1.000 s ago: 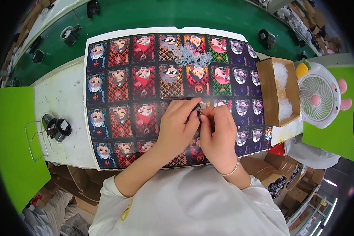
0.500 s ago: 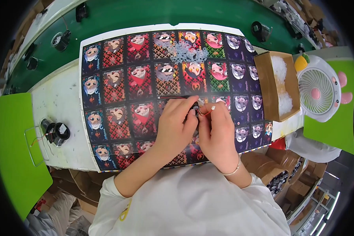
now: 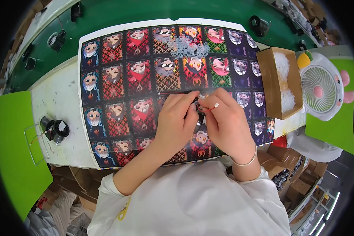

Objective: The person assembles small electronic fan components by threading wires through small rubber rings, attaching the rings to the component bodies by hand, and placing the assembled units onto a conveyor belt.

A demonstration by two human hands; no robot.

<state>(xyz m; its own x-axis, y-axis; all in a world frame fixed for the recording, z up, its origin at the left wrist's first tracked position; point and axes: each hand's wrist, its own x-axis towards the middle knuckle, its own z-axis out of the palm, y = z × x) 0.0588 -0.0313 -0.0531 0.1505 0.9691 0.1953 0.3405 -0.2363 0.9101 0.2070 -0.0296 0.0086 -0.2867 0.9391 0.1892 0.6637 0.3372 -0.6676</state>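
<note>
The left hand (image 3: 176, 120) is gripping a small dark part (image 3: 200, 118) near the picture sheet's (image 3: 112, 106) middle, maybe keeping it steady. The right hand (image 3: 230, 122) is pinching beside a white plug (image 3: 216, 105). A box (image 3: 272, 86) is standing at the right edge, seemingly leaving elbow room.

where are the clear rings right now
In the head view, the clear rings lie upper centre on the printed sheet, beyond the left hand and left of the cardboard box.
</note>
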